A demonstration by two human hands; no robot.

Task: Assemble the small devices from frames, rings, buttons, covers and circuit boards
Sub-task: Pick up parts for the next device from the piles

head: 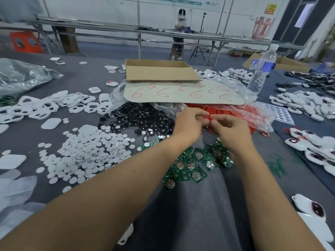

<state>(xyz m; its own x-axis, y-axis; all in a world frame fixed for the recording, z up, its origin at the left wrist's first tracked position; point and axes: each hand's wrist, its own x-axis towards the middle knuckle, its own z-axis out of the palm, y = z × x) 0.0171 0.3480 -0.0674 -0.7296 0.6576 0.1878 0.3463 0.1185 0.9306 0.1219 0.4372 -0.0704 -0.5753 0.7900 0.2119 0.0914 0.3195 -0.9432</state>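
Observation:
My left hand point(188, 124) and my right hand point(230, 129) meet fingertip to fingertip above the near edge of a heap of red rings point(235, 111) lying in a clear plastic bag. Both pinch a small red ring between them; it is mostly hidden by the fingers. Green circuit boards point(192, 165) lie in a pile just below my wrists. Left of my hands are black round buttons point(137, 118), then white round discs point(87, 153). White frames point(45, 107) are spread at the far left. Assembled white devices point(311, 147) lie at the right.
A flattened cardboard box point(159, 71) and a card marked with red 6s point(181, 93) sit behind the rings. A water bottle point(262, 69) stands at the right rear. A crumpled plastic bag point(21, 77) lies far left. A person stands at a distant bench.

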